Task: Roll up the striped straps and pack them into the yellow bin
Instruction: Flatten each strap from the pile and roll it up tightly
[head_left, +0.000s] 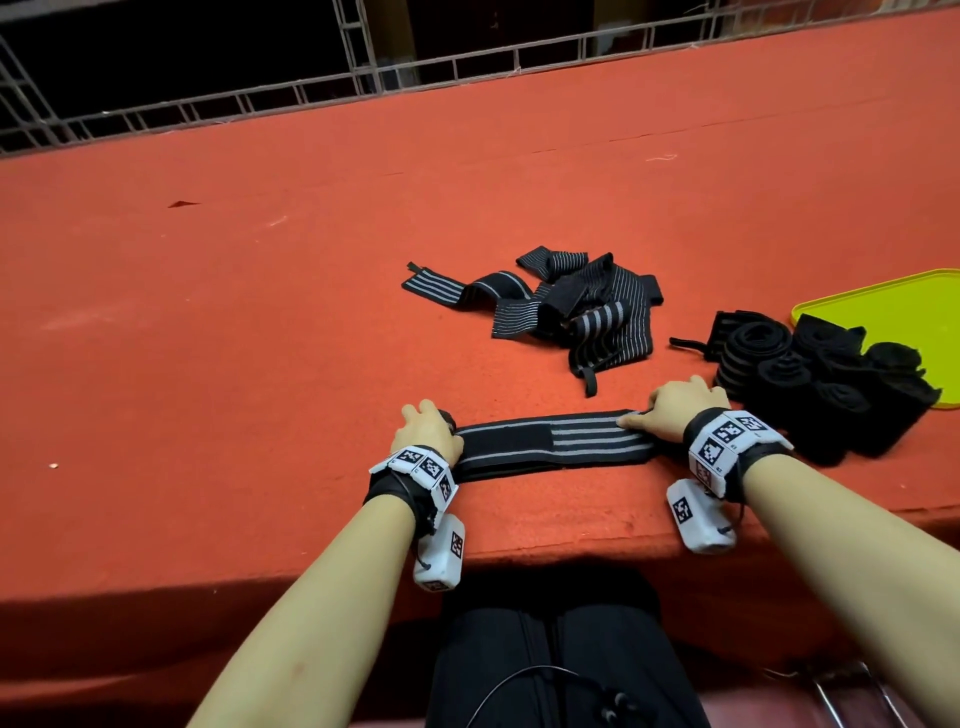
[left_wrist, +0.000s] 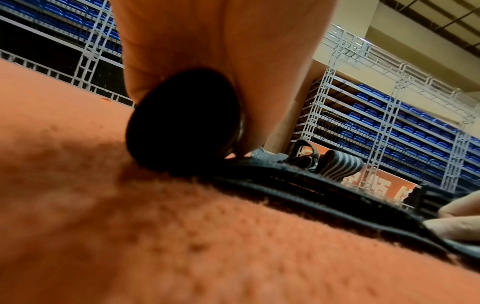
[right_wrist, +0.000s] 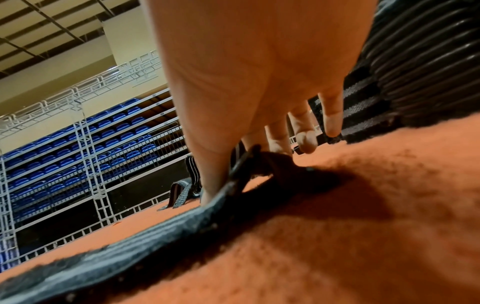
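A black strap with grey stripes (head_left: 561, 441) lies flat across the red table near its front edge. My left hand (head_left: 428, 428) grips its left end, wound into a small black roll (left_wrist: 184, 123) that stands on the cloth. My right hand (head_left: 670, 408) pinches the strap's right end (right_wrist: 259, 162), which lifts slightly between thumb and fingers. A loose pile of unrolled striped straps (head_left: 571, 312) lies further back. Several rolled straps (head_left: 810, 379) sit at the near left corner of the yellow bin (head_left: 883, 283), far right.
The red felt table (head_left: 260, 312) stretches wide to the left and back. A white metal railing (head_left: 363, 83) runs along its far edge. The table's front edge passes just under my wrists, with my dark-clothed lap below.
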